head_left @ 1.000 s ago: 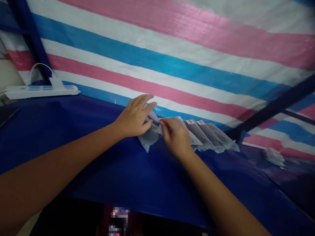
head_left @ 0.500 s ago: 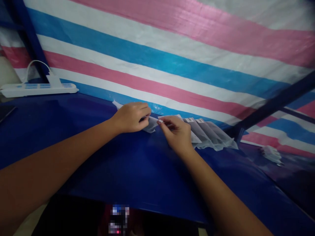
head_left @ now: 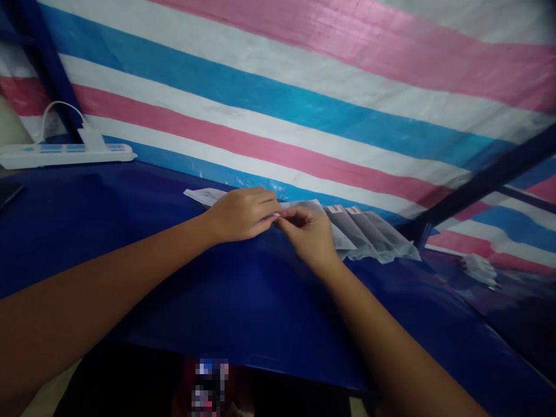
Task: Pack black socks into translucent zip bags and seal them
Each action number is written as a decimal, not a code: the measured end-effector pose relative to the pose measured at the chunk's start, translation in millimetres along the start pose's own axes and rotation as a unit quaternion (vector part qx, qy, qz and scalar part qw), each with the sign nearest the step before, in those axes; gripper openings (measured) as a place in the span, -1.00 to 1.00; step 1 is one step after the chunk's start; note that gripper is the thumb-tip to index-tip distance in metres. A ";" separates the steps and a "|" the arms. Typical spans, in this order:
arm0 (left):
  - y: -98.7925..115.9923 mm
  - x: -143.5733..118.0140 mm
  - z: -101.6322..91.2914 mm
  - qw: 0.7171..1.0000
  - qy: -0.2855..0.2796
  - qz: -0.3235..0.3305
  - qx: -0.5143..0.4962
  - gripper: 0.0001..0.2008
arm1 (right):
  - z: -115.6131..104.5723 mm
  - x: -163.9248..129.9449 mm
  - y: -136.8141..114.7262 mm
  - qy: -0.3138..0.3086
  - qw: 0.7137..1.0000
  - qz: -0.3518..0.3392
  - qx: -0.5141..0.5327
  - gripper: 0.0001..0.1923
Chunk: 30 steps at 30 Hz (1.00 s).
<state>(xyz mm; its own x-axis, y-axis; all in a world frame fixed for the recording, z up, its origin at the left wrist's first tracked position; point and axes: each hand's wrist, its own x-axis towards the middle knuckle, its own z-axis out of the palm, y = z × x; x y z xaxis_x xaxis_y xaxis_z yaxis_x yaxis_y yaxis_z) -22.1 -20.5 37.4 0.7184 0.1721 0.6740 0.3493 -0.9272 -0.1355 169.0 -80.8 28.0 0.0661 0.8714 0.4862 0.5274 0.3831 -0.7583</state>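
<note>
My left hand (head_left: 247,214) is closed over a translucent plastic bag (head_left: 203,196), its fingertips pressed together at the bag's edge. Most of that bag is hidden beneath the hand; one pale end sticks out to the left. Thumb and forefinger of my right hand (head_left: 309,233) pinch at the same edge, meeting the left fingertips. Something small and white shows between the two hands, too small to make out. Just behind and right of my right hand, several frosted plastic bags (head_left: 373,237) lie overlapping in a row, some with white labels.
A blue table (head_left: 243,301) spans the view under my arms. At the back left sits a white power strip (head_left: 65,155) with a plugged-in cable. A striped plastic sheet (head_left: 278,110) hangs behind the table, beside a dark blue frame bar (head_left: 490,174). Small pale items (head_left: 479,269) lie far right.
My left hand has slid right along the bag's edge until its fingertips meet those of my right hand. More of the bag's left end shows now. My right hand has barely moved.
</note>
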 end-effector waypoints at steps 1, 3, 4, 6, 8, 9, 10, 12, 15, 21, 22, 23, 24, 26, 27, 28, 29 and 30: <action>0.5 0.5 0.3 1.000 -0.004 0.003 0.008 -0.81 | 0.1 -0.2 -0.8 -0.001 1.000 0.001 -0.001 -0.91; 1.3 1.3 0.3 1.000 -0.010 0.008 0.027 -0.78 | 0.3 -0.6 -2.1 -0.002 1.000 0.001 -0.005 -0.90; 1.4 1.5 0.0 0.999 -0.011 0.010 0.039 -0.77 | 0.3 -0.5 -2.4 -0.001 1.000 -0.001 -0.005 -0.89; -0.1 1.4 -0.7 0.998 -0.010 0.008 0.064 -0.75 | -0.5 0.5 -1.3 0.004 1.000 -0.005 -0.003 -0.88; -4.7 0.3 -1.8 0.997 -0.008 -0.003 0.082 -0.76 | -3.0 3.0 2.9 0.020 1.000 -0.007 0.007 -0.87; -8.2 -0.5 -2.6 0.996 -0.007 -0.013 0.087 -0.78 | -5.0 4.9 5.9 0.029 0.999 -0.005 0.013 -0.87; -12.6 -1.6 -3.6 0.996 -0.005 -0.025 0.091 -0.79 | -7.4 7.0 9.4 0.040 0.999 -0.002 0.019 -0.87; -22.9 -4.3 -6.1 0.994 -0.003 -0.052 0.093 -0.82 | -12.9 11.3 16.3 0.057 0.998 0.022 0.026 -0.86; -38.7 -8.7 -10.8 0.991 -0.002 -0.086 0.101 -0.83 | -20.2 16.8 23.5 0.082 0.994 0.063 0.030 -0.82; -59.6 -15.4 -20.3 0.982 -0.016 -0.133 0.133 -0.83 | -25.9 21.5 28.3 0.116 0.987 0.095 0.054 -0.78; -62.5 -16.5 -21.6 0.981 -0.015 -0.139 0.134 -0.83 | -26.4 21.8 29.1 0.116 0.987 0.097 0.056 -0.78; -65.4 -17.6 -22.8 0.980 -0.014 -0.144 0.134 -0.83 | -27.0 22.0 30.1 0.116 0.987 0.099 0.057 -0.79; -68.3 -18.9 -24.0 0.980 -0.013 -0.149 0.132 -0.83 | -27.6 22.1 31.1 0.116 0.987 0.099 0.056 -0.79; -74.2 -21.5 -26.5 0.979 -0.013 -0.159 0.128 -0.82 | -28.9 22.3 33.1 0.116 0.987 0.100 0.048 -0.79; -77.0 -22.7 -27.9 0.978 -0.014 -0.165 0.126 -0.82 | -29.5 22.4 33.8 0.116 0.987 0.098 0.043 -0.79; -79.4 -23.9 -29.3 0.977 -0.016 -0.171 0.123 -0.82 | -30.0 22.4 34.4 0.116 0.988 0.095 0.038 -0.78; -81.4 -24.9 -30.8 0.977 -0.017 -0.177 0.119 -0.82 | -30.3 22.4 34.7 0.114 0.989 0.091 0.033 -0.78; -83.1 -25.6 -32.2 0.977 -0.020 -0.181 0.113 -0.82 | -30.5 22.4 34.9 0.114 0.989 0.087 0.031 -0.78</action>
<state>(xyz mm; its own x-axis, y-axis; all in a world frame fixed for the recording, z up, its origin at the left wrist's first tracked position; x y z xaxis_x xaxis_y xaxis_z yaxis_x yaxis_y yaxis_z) -88.9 41.4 54.8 0.5440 0.4927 0.6792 0.7056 -0.7067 -0.0524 214.8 -57.3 25.7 0.3447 0.8369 0.4252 0.4388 0.2568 -0.8611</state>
